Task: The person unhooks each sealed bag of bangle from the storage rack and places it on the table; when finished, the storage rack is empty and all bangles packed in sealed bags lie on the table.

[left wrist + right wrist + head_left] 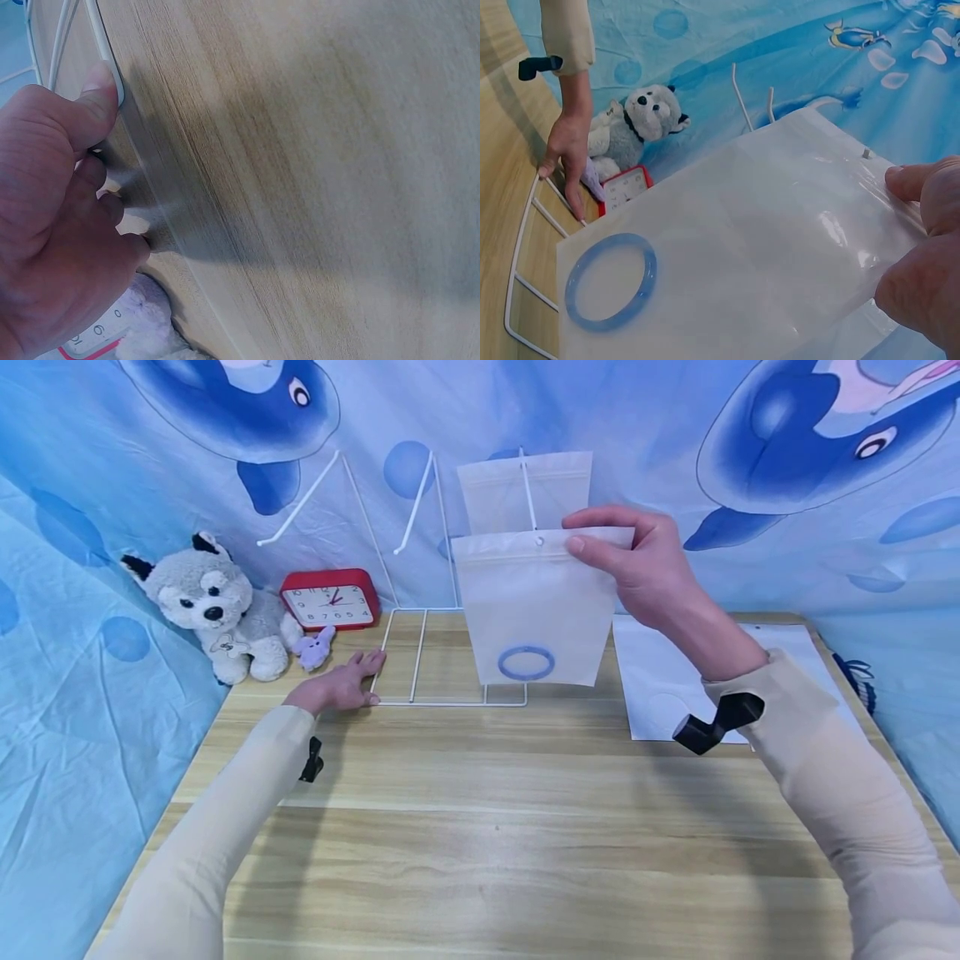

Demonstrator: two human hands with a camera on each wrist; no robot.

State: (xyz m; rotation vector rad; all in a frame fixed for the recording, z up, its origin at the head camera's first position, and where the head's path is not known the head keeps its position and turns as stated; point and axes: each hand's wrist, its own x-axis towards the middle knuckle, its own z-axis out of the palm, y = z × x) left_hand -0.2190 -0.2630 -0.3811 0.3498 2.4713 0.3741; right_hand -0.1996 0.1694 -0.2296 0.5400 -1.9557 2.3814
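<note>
- The clear bag (pixel 540 602) is hanging just above the middle of the head view, with the end of a white hook (pixel 528 493) poking through the hole near its top edge.
- A blue ring (pixel 604 326) is showing in the bag's lower part.
- The right hand (pixel 652 556) is pinching the bag's upper right corner between thumb and fingers.
- A second bag (pixel 558 497) is hanging farther back on the same hook, in the upper middle.
- The white wire rack (pixel 450 703) is standing behind and below the bags, and two bare hooks (pixel 415 506) are jutting out in the upper left-centre.
- The left hand (pixel 341 683) is resting on the left end of the rack's base, left of centre, its fingers spreading apart and its thumb touching the front corner.
- A small purple toy (pixel 313 648) is lying beyond that hand, near a red clock (pixel 330 602); a grey-and-white plush dog (pixel 225 610) is sitting at their left.
- A white sheet (pixel 652 685) is lying on the table (pixel 487 827) at right of centre, partly under the right forearm.
- A blue dolphin-print cloth (pixel 637 435) is covering the background.
</note>
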